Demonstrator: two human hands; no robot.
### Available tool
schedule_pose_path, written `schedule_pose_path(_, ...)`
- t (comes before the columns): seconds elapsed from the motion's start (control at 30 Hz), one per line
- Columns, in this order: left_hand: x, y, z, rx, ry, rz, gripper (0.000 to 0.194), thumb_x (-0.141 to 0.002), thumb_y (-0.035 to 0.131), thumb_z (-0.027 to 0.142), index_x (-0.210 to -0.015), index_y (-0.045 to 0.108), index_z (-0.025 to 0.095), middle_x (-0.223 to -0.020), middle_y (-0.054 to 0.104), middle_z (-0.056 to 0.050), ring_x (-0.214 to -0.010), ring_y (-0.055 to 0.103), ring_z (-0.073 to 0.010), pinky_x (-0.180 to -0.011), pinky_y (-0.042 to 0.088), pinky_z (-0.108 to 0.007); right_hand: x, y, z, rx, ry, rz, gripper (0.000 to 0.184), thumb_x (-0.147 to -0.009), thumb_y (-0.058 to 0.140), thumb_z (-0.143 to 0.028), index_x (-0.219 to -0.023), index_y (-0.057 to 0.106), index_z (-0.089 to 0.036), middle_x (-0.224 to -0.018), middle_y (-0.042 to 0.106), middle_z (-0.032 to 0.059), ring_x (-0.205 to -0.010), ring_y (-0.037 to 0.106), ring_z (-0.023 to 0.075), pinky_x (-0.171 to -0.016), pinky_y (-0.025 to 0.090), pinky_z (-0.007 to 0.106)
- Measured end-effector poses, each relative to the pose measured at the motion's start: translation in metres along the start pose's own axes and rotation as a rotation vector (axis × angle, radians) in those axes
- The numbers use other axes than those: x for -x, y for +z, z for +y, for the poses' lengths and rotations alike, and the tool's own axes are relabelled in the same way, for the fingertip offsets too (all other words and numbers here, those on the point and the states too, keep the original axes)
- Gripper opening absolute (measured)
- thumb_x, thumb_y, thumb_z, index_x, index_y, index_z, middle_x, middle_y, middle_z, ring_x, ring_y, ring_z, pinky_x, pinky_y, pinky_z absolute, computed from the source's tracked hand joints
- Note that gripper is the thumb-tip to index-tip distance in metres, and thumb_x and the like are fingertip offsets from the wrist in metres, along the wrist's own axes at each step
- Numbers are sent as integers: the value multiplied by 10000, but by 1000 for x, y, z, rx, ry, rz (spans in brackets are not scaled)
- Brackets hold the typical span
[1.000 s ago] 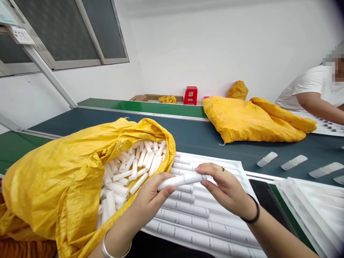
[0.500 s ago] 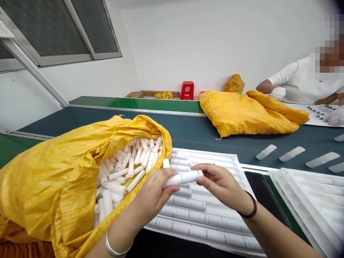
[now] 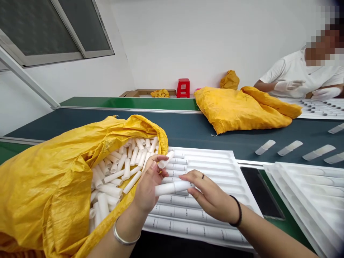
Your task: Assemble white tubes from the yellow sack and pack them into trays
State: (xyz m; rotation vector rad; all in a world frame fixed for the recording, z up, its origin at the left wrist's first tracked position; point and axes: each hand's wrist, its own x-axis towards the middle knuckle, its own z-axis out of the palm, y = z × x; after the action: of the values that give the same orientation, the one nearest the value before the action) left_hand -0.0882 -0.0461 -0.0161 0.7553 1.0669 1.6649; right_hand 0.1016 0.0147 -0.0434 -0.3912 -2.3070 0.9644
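My left hand (image 3: 146,188) is closed, its raised fingers holding a short white plastic tube (image 3: 167,159). Between thumb and fingertips, my right hand (image 3: 211,200) pinches the right end of a longer white tube (image 3: 166,189) made of two joined pieces, with small dark print near that end. The left end of this piece lies against or just in front of my left palm; whether they touch I cannot tell. Under both hands is a white ribbed tray (image 3: 219,162) with rows of printed white tubes (image 3: 199,214) in its grooves. An open yellow sack (image 3: 67,154) full of loose white tubes (image 3: 110,190) lies at left.
Stacked white trays (image 3: 298,200) stand at right, beside a flat black panel (image 3: 260,191). Several tubes (image 3: 290,147) rest on the dark conveyor belt (image 3: 185,125). A second yellow sack (image 3: 239,109) lies across it. A gloved co-worker (image 3: 290,75) is at far right.
My left hand has let go of the joined tube and turned upward, showing the short tube in its fingers. My right hand has moved left and down with the joined tube.
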Motion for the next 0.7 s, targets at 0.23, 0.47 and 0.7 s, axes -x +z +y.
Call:
schedule_pose_path(0.23, 6, 10, -3, -17, -132, -107, 297, -823, 566, 439, -992, 599, 198, -1060, 519, -48, -713, 470, -110, -693, 447, -270, 6, -9, -12, 25, -51, -2, 349, -930, 428, -162, -1278, 459, -170, -1055, 590, 108, -959, 550, 187, -859, 487, 335)
schedule_pose_path(0.47, 8, 2, -15, -329, -6, -38, 381, -801, 645, 373, -1147, 545, 248, -1014, 548, -29, -811, 509, -133, -789, 460, -270, 4, -18, 40, 439, 58, -29, 177, -787, 645, -171, -963, 636, -160, -882, 646, 75, -825, 600, 202, -755, 515, 326)
schedule_pose_path(0.7, -11, -64, 9, -601, 139, 364, 411, -715, 708, 389, -1066, 535, 261, -1111, 620, -22, -769, 569, -142, -646, 475, -241, 35, -145, 146, 551, 551, 574, 246, -855, 519, -255, -617, 534, -194, -580, 546, 36, -633, 594, 187, -575, 450, 297)
